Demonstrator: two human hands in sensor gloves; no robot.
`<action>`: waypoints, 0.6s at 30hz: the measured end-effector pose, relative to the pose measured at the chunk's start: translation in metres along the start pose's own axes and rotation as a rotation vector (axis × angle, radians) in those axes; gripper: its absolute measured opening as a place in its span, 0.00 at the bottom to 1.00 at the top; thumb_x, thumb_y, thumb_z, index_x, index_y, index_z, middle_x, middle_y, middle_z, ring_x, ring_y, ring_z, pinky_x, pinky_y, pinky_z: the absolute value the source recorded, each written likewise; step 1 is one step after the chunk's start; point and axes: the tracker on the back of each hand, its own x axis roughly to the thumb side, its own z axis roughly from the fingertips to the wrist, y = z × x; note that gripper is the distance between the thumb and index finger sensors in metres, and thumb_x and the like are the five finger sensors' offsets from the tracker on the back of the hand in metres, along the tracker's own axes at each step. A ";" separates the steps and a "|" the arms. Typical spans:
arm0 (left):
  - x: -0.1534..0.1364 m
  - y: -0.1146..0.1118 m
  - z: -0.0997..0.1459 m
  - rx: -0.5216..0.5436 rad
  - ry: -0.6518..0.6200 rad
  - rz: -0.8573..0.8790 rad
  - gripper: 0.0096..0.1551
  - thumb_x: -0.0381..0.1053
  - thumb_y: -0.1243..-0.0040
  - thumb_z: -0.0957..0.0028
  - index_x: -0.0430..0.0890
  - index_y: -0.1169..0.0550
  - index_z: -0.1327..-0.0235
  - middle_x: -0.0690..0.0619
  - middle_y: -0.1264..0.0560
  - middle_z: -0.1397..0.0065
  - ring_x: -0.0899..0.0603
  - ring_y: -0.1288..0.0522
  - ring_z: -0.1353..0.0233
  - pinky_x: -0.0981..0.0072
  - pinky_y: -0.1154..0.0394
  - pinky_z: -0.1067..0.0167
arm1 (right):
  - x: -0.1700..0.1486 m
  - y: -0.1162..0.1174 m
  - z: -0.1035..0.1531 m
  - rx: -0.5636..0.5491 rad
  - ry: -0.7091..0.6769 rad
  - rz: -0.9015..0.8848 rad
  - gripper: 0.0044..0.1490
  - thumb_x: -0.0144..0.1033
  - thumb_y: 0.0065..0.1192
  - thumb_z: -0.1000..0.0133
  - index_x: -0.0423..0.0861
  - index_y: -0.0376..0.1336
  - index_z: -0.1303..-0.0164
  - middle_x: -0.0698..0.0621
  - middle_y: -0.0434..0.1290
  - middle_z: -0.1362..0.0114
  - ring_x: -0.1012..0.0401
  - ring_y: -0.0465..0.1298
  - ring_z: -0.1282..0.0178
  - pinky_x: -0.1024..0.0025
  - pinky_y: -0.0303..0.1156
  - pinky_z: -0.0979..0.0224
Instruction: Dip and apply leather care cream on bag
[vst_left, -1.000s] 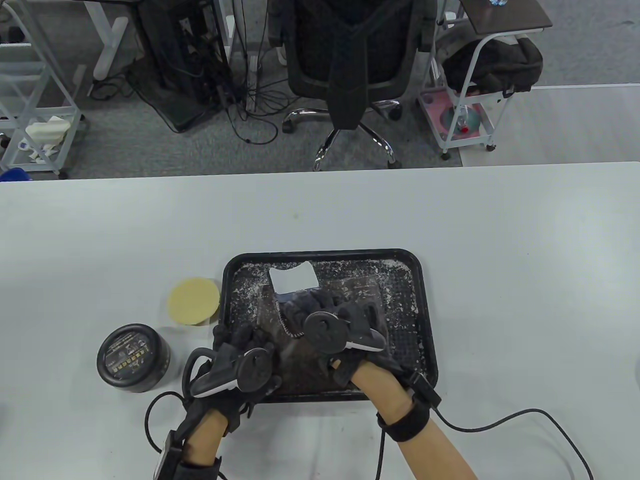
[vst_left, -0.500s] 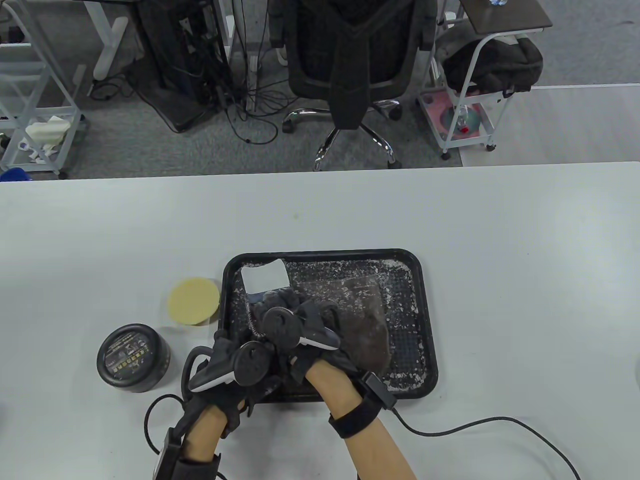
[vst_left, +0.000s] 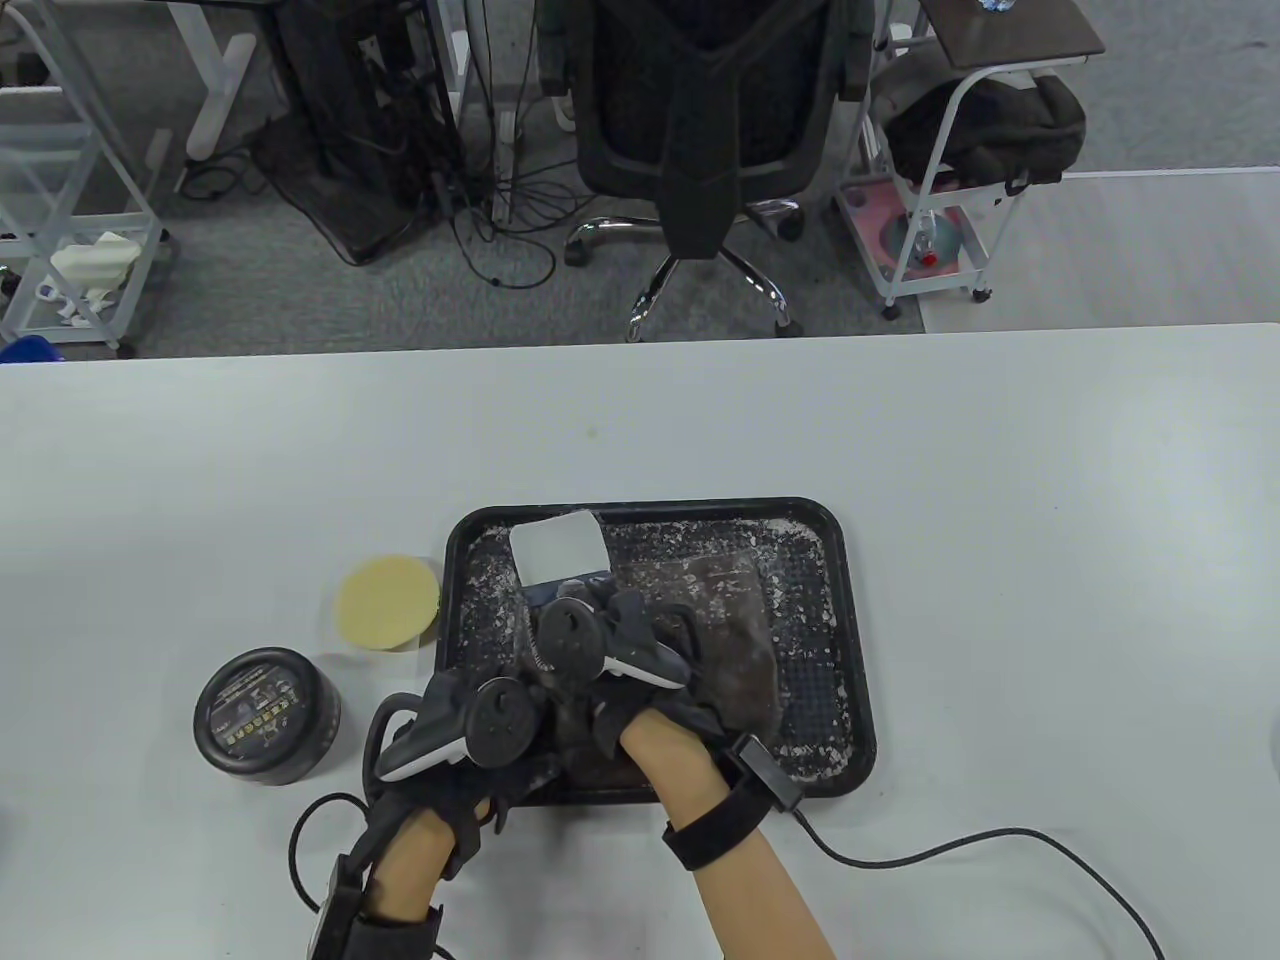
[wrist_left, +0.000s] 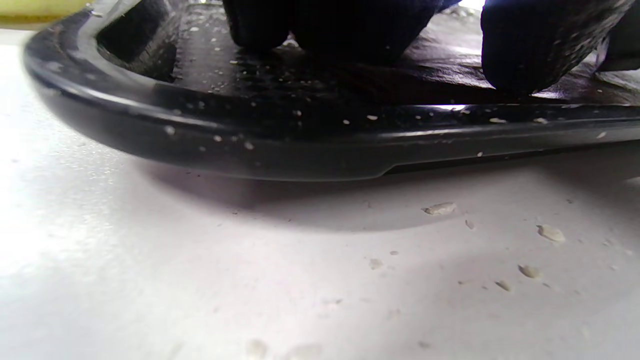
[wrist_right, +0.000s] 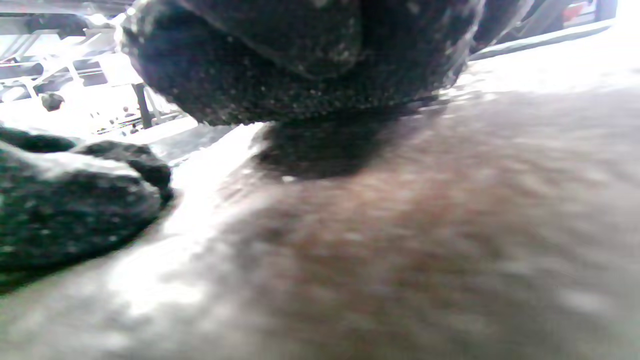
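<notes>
A brown leather bag lies flat in a black tray dusted with white flecks. My right hand is on the bag's left part and holds a white cloth, which sticks out beyond its fingers. The right wrist view shows the leather close up under gloved fingers. My left hand presses on the bag's near left corner at the tray's front rim, with its fingers flat on the dark surface. A black cream jar with its lid on stands left of the tray.
A round yellow sponge lies between the jar and the tray. Glove cables trail over the table's front edge. Crumbs dot the table in front of the tray. An office chair stands beyond the table.
My right hand slid the white cloth left across the bag, then back a little to the right and slightly away from me. My left hand has stayed in place.
</notes>
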 end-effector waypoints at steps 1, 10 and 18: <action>0.000 0.000 0.000 0.000 0.000 0.001 0.42 0.71 0.39 0.49 0.49 0.31 0.27 0.43 0.39 0.21 0.32 0.39 0.19 0.38 0.48 0.26 | -0.002 -0.001 0.001 0.002 0.005 0.003 0.32 0.17 0.65 0.45 0.49 0.67 0.30 0.38 0.65 0.22 0.36 0.64 0.23 0.38 0.63 0.28; 0.000 0.000 -0.001 -0.001 0.003 -0.005 0.42 0.71 0.39 0.49 0.49 0.30 0.27 0.43 0.39 0.21 0.32 0.38 0.19 0.37 0.47 0.26 | -0.043 -0.009 0.020 0.002 0.136 0.107 0.32 0.16 0.64 0.45 0.50 0.68 0.30 0.39 0.66 0.22 0.37 0.62 0.22 0.39 0.61 0.26; 0.001 0.000 -0.001 -0.004 0.006 -0.010 0.42 0.71 0.39 0.49 0.49 0.30 0.27 0.43 0.39 0.21 0.32 0.38 0.19 0.37 0.46 0.26 | -0.077 -0.026 0.038 -0.017 0.267 0.102 0.32 0.16 0.64 0.45 0.49 0.67 0.30 0.38 0.65 0.21 0.35 0.62 0.22 0.37 0.61 0.26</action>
